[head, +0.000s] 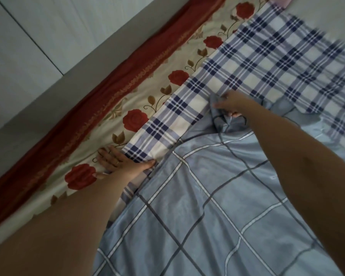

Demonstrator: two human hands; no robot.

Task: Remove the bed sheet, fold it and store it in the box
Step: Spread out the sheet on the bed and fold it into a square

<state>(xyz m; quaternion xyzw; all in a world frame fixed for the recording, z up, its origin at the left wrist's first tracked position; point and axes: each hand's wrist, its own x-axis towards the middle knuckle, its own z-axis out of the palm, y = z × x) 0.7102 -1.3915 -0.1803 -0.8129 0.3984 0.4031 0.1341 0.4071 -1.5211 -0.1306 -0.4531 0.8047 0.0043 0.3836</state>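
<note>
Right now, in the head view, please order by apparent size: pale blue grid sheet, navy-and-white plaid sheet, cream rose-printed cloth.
Largest, too alike to rank: pale blue grid sheet, navy-and-white plaid sheet (blue lies nearer the camera).
Smallest: cream rose-printed cloth.

A rose-print sheet (139, 100) covers the bed (28, 156) under the left hand (117, 162). A plaid sheet (253, 62) lies between the hands, and a blue checked sheet (197, 196) lies beneath the right hand (231, 105).
</note>
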